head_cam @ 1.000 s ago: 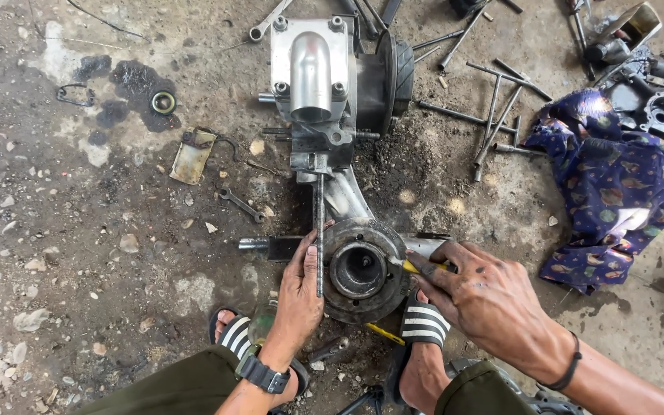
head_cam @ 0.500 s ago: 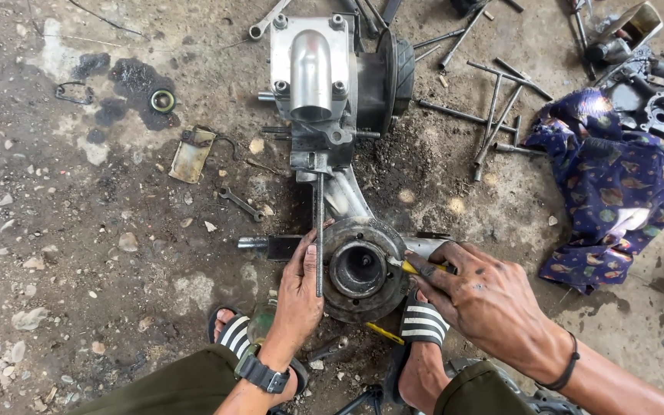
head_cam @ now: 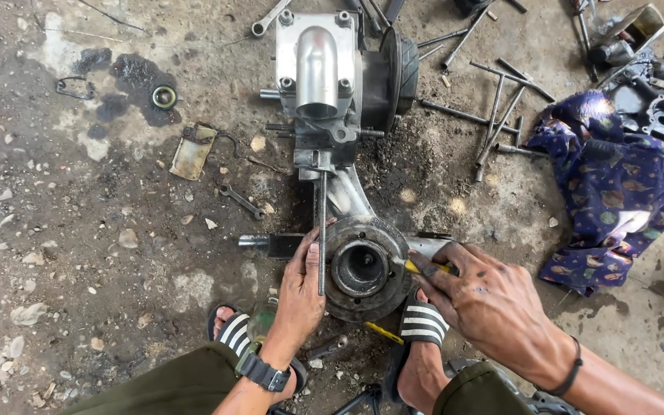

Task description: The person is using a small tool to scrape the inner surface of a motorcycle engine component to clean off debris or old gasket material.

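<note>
Two big things frame your work: the engine block (head_cam: 324, 77) lies straight beyond the round hub (head_cam: 363, 269), joined to it by a metal neck, and the blue patterned cloth (head_cam: 616, 184) lies well to the right of the hub with grey engine parts at its far edge. A black wheel (head_cam: 397, 73) stands against the block's right side. Loose rods (head_cam: 493, 123) are scattered between the block and the cloth, beyond and to the right of the hub. Left of the hub the concrete floor (head_cam: 78, 269) carries a dark oil stain, a flat rusty plate (head_cam: 192, 152), a small wrench (head_cam: 241, 201) and a little ring (head_cam: 164, 97), all well apart from the hub. Your two sandalled feet sit just on the near side of the hub.

Your left hand (head_cam: 301, 288) rests on the hub's left rim, fingers stretched flat and pointing away from you, gripping nothing that I can see; a thin upright rod (head_cam: 321, 230) runs from the block down past your fingertips, touching or just beside them. Your right hand (head_cam: 493, 307) is closed around a yellow-handled screwdriver (head_cam: 416, 267), fingers curled over the handle, its tip reaching to the edge of the hub's centre hole from the right.
</note>
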